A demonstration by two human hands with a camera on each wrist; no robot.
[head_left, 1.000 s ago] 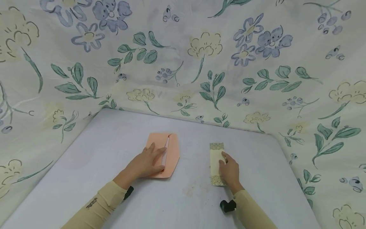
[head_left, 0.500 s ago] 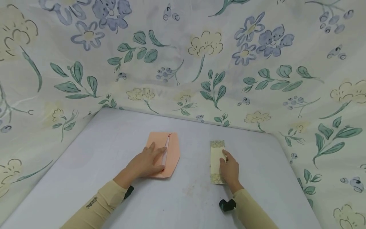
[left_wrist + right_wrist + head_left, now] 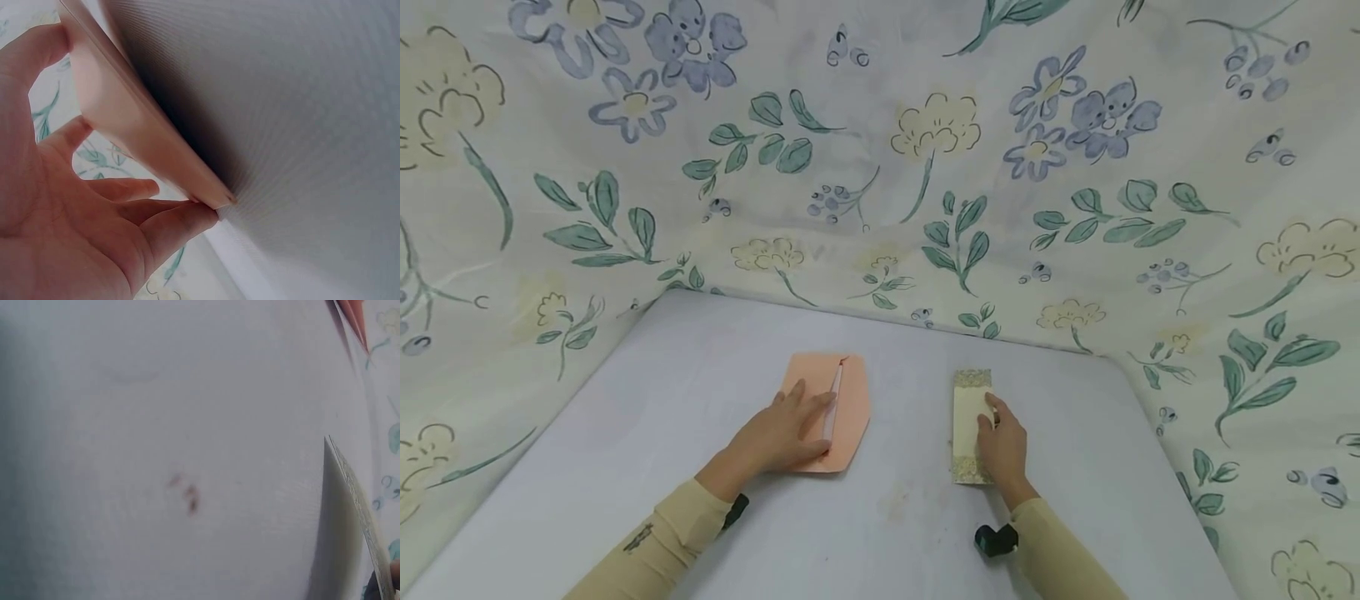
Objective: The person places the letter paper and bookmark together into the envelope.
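A flat peach piece [image 3: 848,425], like folded paper with cut corners, lies on the white table at centre left. A narrow white strip [image 3: 828,425] with a red tip runs along it. My left hand [image 3: 778,429] rests on the peach piece with spread fingers; the left wrist view has fingertips [image 3: 203,215] against its edge. To the right, a cream card [image 3: 968,417] has glittery gold bands at both ends. My right hand [image 3: 1002,450] pinches its right edge between thumb and fingers. In the right wrist view the card [image 3: 369,528] stands tilted, and most of that hand is out of frame.
The white table [image 3: 887,542] has faint brown stains [image 3: 895,504] between the arms. A floral cloth [image 3: 850,183] hangs behind and along both sides. Black devices [image 3: 997,540] sit at the wrists, below the sleeves.
The head view has shifted slightly. My right hand has kept its pinch while the card moved a little away and to the right. My left hand and the peach piece look unmoved.
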